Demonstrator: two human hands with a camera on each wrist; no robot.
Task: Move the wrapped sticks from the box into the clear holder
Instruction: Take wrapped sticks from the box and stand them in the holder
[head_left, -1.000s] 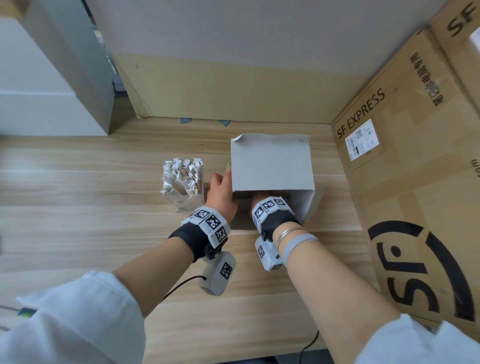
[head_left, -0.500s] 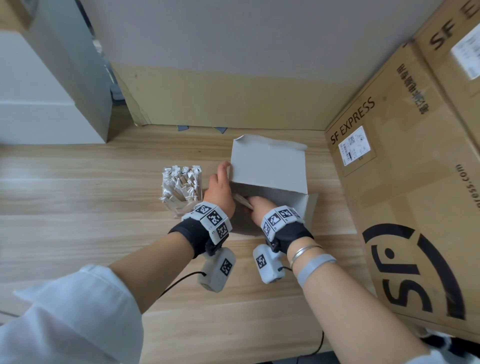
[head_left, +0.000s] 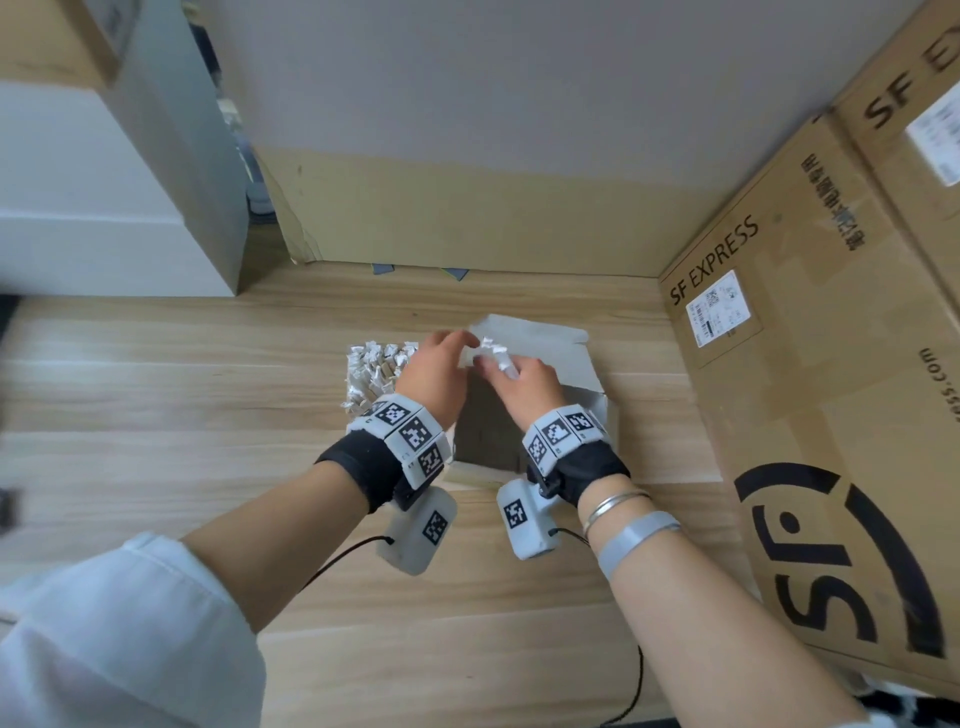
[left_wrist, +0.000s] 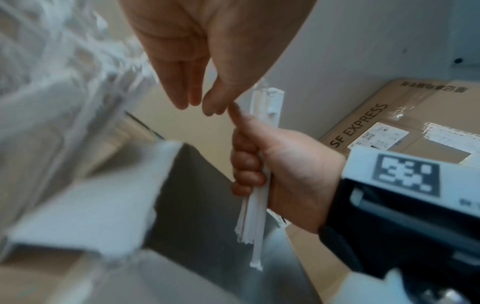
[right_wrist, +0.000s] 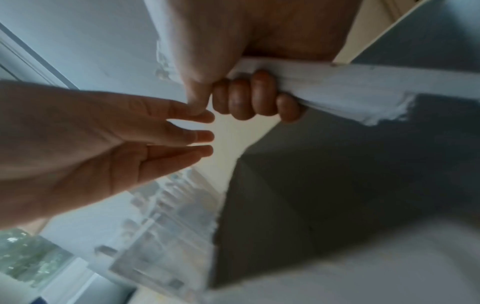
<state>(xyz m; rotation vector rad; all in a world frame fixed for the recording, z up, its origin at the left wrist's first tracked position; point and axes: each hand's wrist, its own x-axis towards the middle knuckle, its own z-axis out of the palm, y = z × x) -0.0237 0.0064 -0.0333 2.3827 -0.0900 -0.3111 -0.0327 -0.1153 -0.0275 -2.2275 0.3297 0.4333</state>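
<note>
My right hand (head_left: 524, 384) grips a bundle of white wrapped sticks (head_left: 491, 351) just above the open grey box (head_left: 556, 358). The left wrist view shows the bundle (left_wrist: 253, 216) upright in the right hand's (left_wrist: 285, 164) curled fingers. My left hand (head_left: 436, 374) is beside it with straight fingers, its fingertips at the bundle's top end. The clear holder (head_left: 371, 374), packed with wrapped sticks, stands just left of the box, partly behind my left hand. In the right wrist view the right hand's fingers (right_wrist: 249, 98) wrap the bundle (right_wrist: 337, 82) over the dark box interior (right_wrist: 337, 185).
Large SF Express cartons (head_left: 831, 415) wall off the right side. A white cabinet (head_left: 104, 208) stands at the back left, and a cardboard sheet (head_left: 467, 218) leans on the back wall. The wooden tabletop (head_left: 208, 415) stretches to the left and front.
My right hand has come up out of the box with a bundle of sticks. My left hand left the box's edge and moved to the bundle's top.
</note>
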